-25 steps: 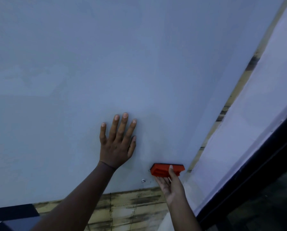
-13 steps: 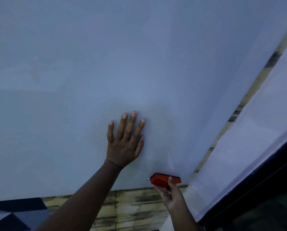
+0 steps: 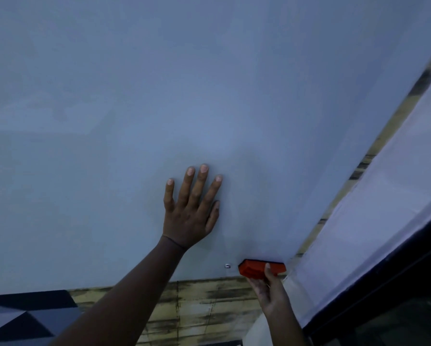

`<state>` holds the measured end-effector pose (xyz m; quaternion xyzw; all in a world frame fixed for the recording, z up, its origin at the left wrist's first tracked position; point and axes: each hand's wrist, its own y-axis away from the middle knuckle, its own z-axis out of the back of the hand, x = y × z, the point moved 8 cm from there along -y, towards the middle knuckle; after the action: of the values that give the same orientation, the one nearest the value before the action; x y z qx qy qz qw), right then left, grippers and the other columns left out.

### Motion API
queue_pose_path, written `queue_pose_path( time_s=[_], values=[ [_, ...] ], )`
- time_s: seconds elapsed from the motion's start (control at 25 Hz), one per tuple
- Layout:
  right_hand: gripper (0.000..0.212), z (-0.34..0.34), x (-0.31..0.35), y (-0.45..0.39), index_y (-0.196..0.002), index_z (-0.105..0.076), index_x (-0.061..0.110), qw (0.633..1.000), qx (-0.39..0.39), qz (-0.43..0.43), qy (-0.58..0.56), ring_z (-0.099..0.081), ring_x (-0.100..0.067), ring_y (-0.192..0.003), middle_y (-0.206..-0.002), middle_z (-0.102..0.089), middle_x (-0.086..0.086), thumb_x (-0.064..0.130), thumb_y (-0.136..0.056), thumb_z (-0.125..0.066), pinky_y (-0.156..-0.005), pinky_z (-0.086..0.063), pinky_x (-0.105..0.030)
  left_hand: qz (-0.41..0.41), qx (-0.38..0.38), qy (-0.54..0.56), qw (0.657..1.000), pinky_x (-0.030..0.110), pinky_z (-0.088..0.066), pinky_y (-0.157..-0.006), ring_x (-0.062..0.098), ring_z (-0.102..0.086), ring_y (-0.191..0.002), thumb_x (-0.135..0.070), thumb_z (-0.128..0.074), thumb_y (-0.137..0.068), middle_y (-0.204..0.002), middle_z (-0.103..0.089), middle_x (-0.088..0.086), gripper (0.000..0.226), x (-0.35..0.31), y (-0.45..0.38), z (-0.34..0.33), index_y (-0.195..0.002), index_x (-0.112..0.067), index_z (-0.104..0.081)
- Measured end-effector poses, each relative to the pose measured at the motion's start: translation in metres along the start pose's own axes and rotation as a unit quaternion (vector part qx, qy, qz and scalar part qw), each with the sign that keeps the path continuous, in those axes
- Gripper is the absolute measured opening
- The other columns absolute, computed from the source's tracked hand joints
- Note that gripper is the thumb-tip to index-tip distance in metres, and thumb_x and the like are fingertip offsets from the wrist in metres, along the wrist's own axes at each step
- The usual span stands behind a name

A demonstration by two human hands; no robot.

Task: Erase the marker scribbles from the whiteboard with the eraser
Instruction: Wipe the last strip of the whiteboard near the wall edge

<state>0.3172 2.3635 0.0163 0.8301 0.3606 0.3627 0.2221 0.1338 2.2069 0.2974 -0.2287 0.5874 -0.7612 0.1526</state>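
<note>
The whiteboard (image 3: 209,96) fills most of the view, pale blue-grey, with no marker scribbles that I can make out. My left hand (image 3: 192,213) lies flat on it with fingers spread, low and centre. An orange eraser (image 3: 255,267) presses against the board's bottom right corner. My right hand (image 3: 269,293) grips the eraser from below, thumb on its face.
A small metal screw (image 3: 227,266) sits in the board just left of the eraser. Below the board runs a worn yellowish wooden wall strip (image 3: 204,308). A white panel (image 3: 374,221) and a dark frame (image 3: 384,290) stand to the right.
The eraser and my right hand have slid down toward the board's bottom edge. The view has shifted, so my left hand sits further right in the frame, still flat on the board.
</note>
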Motion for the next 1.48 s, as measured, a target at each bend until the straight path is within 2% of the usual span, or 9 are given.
queue_pose_path(
  time_s=[0.12,0.24,0.4,0.52,0.68,0.92,1.04,1.24,1.48],
  values=[
    [0.062,0.003,-0.027,-0.001,-0.143,-0.046,-0.004,0.999,-0.039,0.005,-0.021,-0.071,-0.036,-0.091,-0.112,-0.067,-0.024,0.018,-0.090,-0.071,-0.053,-0.063,-0.046,-0.005,0.000,0.005,1.000,0.054,-0.006,-0.132,0.031,-0.015,-0.164,-0.042,-0.049,-0.104,-0.177,-0.012,0.012,0.072,0.000,0.001,0.000,-0.169,-0.019,-0.026],
    [0.070,0.002,-0.057,0.000,-0.139,-0.047,-0.005,0.999,-0.044,-0.003,-0.021,-0.077,-0.033,-0.077,-0.114,-0.066,-0.027,0.025,-0.081,-0.072,-0.057,-0.064,-0.046,-0.007,0.003,0.003,1.000,0.054,-0.006,-0.132,0.030,-0.014,-0.164,-0.042,-0.049,-0.104,-0.177,-0.012,0.011,0.072,-0.002,0.002,-0.001,-0.168,-0.020,-0.027],
    [0.058,0.020,-0.073,-0.008,-0.142,-0.045,-0.008,0.997,-0.067,-0.020,0.031,-0.067,-0.043,-0.103,-0.128,-0.062,-0.035,0.014,-0.094,-0.070,-0.057,-0.064,-0.048,-0.008,0.004,0.001,1.000,0.055,-0.007,-0.131,0.031,-0.014,-0.164,-0.041,-0.048,-0.105,-0.177,-0.012,0.012,0.069,-0.003,0.003,0.000,-0.168,-0.019,-0.029],
    [0.054,0.018,-0.061,0.000,-0.137,-0.049,-0.011,0.996,-0.078,0.001,0.050,-0.069,-0.041,-0.097,-0.124,-0.064,-0.035,0.011,-0.094,-0.071,-0.054,-0.064,-0.046,-0.005,0.002,-0.001,1.000,0.055,-0.007,-0.130,0.031,-0.013,-0.164,-0.040,-0.047,-0.105,-0.177,-0.012,0.012,0.068,-0.002,0.004,0.000,-0.167,-0.019,-0.029],
    [0.043,0.014,0.013,0.015,-0.126,-0.061,-0.006,0.983,-0.102,0.126,0.084,-0.075,-0.026,-0.076,-0.104,-0.072,-0.020,0.018,-0.093,-0.075,-0.055,-0.063,-0.031,-0.008,0.001,-0.008,1.000,0.054,-0.006,-0.132,0.031,-0.013,-0.164,-0.041,-0.047,-0.105,-0.177,-0.012,0.012,0.069,-0.002,0.007,-0.001,-0.168,-0.019,-0.029],
    [0.050,-0.024,0.080,0.035,-0.141,-0.062,0.015,0.940,-0.079,0.319,0.096,-0.070,-0.028,-0.111,-0.129,-0.069,-0.012,0.026,-0.094,-0.076,-0.073,-0.064,-0.032,-0.010,-0.002,-0.010,1.000,0.053,-0.006,-0.132,0.031,-0.014,-0.164,-0.041,-0.048,-0.105,-0.177,-0.012,0.012,0.070,-0.003,0.007,-0.001,-0.168,-0.019,-0.027],
    [0.053,-0.014,0.067,0.019,-0.144,-0.057,0.008,0.956,-0.104,0.267,0.054,-0.070,-0.030,-0.101,-0.127,-0.066,-0.017,0.026,-0.097,-0.072,-0.062,-0.064,-0.032,-0.009,-0.001,-0.014,1.000,0.054,-0.006,-0.132,0.031,-0.014,-0.164,-0.041,-0.048,-0.105,-0.177,-0.013,0.012,0.070,-0.004,0.008,-0.001,-0.168,-0.019,-0.028],
    [0.056,0.038,0.006,-0.016,-0.145,-0.046,-0.004,0.993,-0.108,0.046,0.022,-0.065,-0.033,-0.090,-0.109,-0.066,-0.021,0.025,-0.101,-0.064,-0.056,-0.061,-0.046,-0.012,-0.003,-0.018,1.000,0.054,-0.006,-0.132,0.031,-0.015,-0.164,-0.041,-0.048,-0.105,-0.177,-0.013,0.012,0.070,-0.003,0.010,-0.002,-0.168,-0.019,-0.028],
    [0.065,0.034,0.000,-0.015,-0.146,-0.046,-0.001,0.995,-0.082,0.061,-0.007,-0.066,-0.032,-0.100,-0.127,-0.064,-0.024,0.037,-0.097,-0.067,-0.064,-0.064,-0.043,-0.019,0.001,-0.011,1.000,0.053,-0.004,-0.132,0.031,-0.014,-0.164,-0.042,-0.049,-0.104,-0.177,-0.012,0.013,0.072,-0.004,0.010,-0.002,-0.168,-0.019,-0.028]
  ],
)
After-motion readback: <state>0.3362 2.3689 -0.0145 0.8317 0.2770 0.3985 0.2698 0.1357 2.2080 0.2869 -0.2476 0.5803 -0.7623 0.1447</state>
